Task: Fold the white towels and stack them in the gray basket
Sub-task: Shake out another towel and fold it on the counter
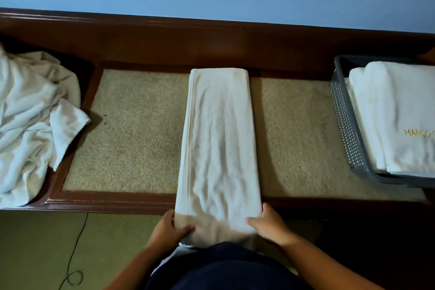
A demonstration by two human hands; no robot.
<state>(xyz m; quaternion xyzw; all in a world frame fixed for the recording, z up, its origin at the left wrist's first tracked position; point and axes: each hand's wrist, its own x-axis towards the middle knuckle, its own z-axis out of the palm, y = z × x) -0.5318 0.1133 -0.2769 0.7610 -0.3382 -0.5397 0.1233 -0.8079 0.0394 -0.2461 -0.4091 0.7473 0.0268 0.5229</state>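
Observation:
A white towel (220, 139), folded into a long narrow strip, lies lengthwise across the middle of the bench, its near end hanging over the front edge. My left hand (168, 231) grips the near left corner of that end, thumb on top. My right hand (270, 226) grips the near right corner the same way. At the far right stands the gray basket (346, 122) with folded white towels (395, 115) stacked inside; the top one carries gold lettering. A heap of unfolded white towels (33, 125) lies at the left end.
The bench has a beige padded top (131, 129) inside a dark wooden frame (113, 201), backed by a wooden rail and a blue wall. A thin black cable (75, 249) runs over the green floor at the lower left.

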